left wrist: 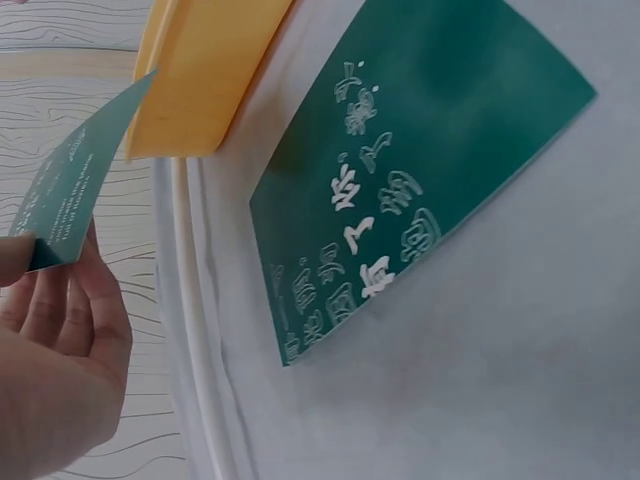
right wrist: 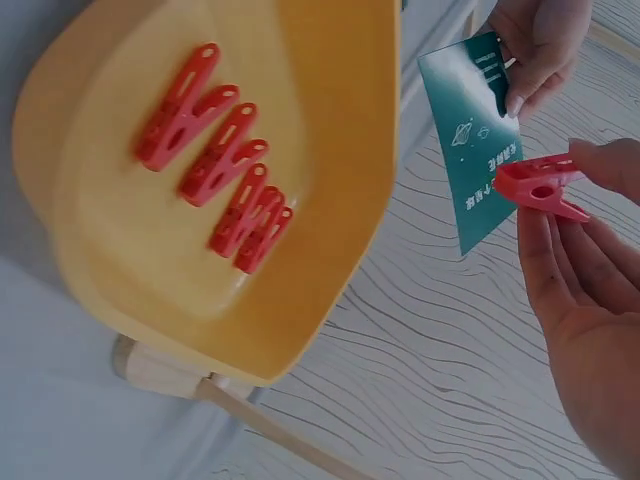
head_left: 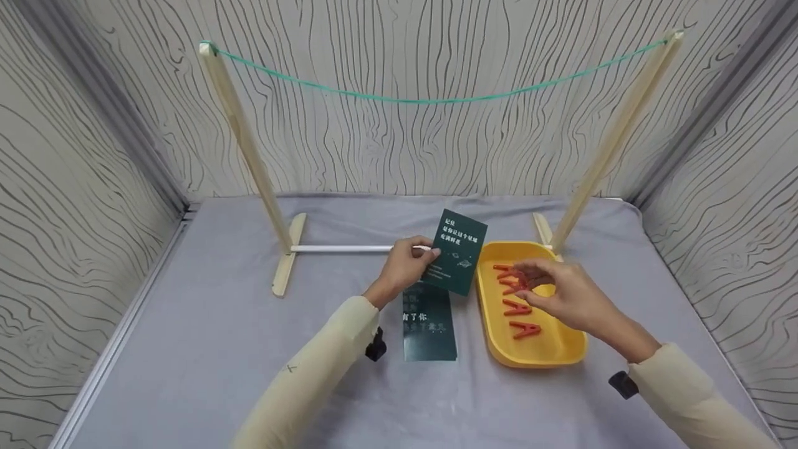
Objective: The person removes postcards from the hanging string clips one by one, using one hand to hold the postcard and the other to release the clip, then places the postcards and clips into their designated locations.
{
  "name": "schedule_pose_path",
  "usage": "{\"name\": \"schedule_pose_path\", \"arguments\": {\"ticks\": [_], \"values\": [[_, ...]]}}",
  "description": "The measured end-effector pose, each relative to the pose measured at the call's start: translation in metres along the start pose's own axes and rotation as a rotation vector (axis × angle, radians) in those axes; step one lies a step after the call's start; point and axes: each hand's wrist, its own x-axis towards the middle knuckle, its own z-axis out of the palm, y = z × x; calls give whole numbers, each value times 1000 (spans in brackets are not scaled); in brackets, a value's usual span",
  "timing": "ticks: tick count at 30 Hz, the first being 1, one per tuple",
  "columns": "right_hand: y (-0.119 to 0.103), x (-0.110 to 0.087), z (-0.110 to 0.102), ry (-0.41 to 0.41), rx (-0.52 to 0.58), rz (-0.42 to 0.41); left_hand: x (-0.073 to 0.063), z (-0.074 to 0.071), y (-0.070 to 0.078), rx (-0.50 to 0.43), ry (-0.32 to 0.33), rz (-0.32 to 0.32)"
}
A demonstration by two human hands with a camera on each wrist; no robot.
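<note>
A dark green printed card (head_left: pixel 466 249) is pinched by its left edge between the thumb and fingers of my left hand (head_left: pixel 405 267), raised above the cloth. Beneath it lies another green card (head_left: pixel 429 337), perhaps best seen in the left wrist view, where its white lettering shows. My right hand (head_left: pixel 570 292) is over the yellow tray (head_left: pixel 499 355). In the right wrist view it pinches a red clothespin (right wrist: pixel 540 187) between thumb and fingertips. Several more red clothespins (right wrist: pixel 215 155) lie in a row on the tray's floor.
A green string (head_left: pixel 430 101) sags between the tops of two wooden posts (head_left: pixel 246 149), well above both hands. A white rod (head_left: pixel 343 249) joins the posts low down, behind the cards. Grey cloth (head_left: pixel 206 349) covers the table, and patterned panels (head_left: pixel 386 149) stand around it.
</note>
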Motion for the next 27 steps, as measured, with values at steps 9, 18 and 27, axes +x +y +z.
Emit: {"name": "schedule_pose_path", "arguments": {"ticks": [9,18,27], "values": [[10,-7,6,-70,-21,10,-8,0,-10,5,13,-39],[20,-9,16,-190,-32,8,-20,-2,-24,3,-5,-128],[30,-12,24,-303,-7,60,-35,-5,-32,-20,-36,-149]]}}
